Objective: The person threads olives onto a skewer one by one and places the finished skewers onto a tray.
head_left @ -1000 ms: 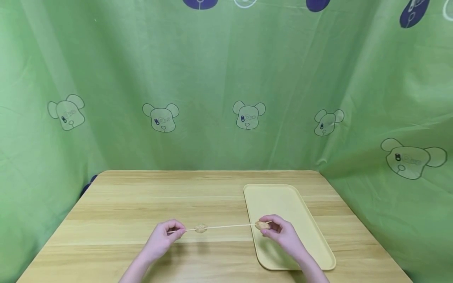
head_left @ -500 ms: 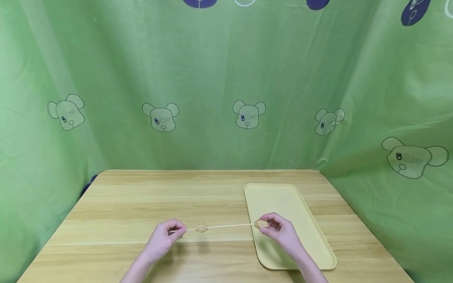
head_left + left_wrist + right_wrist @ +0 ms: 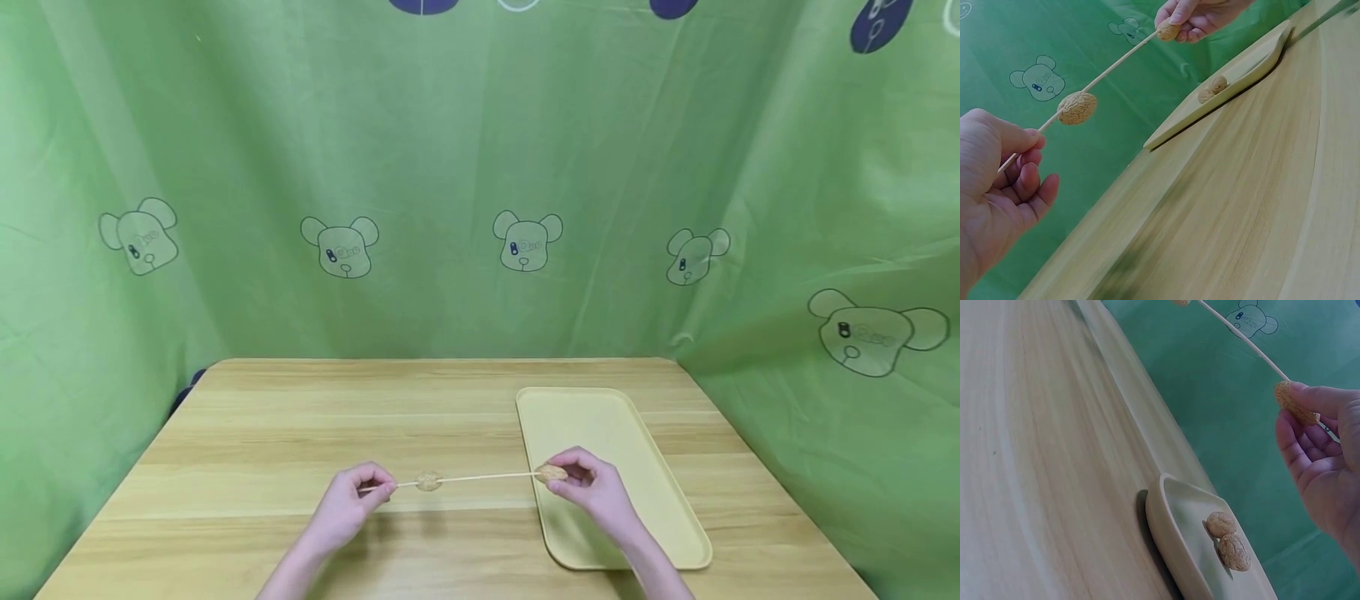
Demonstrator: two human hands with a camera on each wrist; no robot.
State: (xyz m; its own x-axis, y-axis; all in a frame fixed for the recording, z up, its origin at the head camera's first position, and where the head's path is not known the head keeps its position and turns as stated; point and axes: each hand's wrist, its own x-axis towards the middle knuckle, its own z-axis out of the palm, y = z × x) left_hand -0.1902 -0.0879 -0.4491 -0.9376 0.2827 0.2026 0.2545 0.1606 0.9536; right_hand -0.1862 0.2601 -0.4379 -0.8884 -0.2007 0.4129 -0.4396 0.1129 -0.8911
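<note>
Both balls have crept a touch closer together since the earlier head frame, the right one leftward with its pinching fingers, the left one slightly rightward.

Head view: we see the left hand (image 3: pixel 347 504) pinching one end of a thin stick (image 3: pixel 487 477), the right hand (image 3: pixel 603 493) gripping the right ball (image 3: pixel 551 473) at the other end. Stick runs nearly level above the table (image 3: pixel 300 417) — the two-ended hold probably keeps it straight and steady. Left ball (image 3: pixel 429 481) sits on the stick just beside the left hand; right ball is over the tray (image 3: pixel 585 421).

Left wrist view: we see thumb and fingers closed on the stick, leaving the left ball untouched. It looks skewered off-centre, tan, oval, wrinkled. Two loose balls (image 3: pixel 1212 90) rest on the tray, likely so they stay put within its rim.

Right wrist view: fingertips squeeze the right ball's sides, presumably to control it on the stick — tan, crinkled, elongated; we can't tell if the tip pokes through. Loose balls sit touching, similarly wrinkled.
</note>
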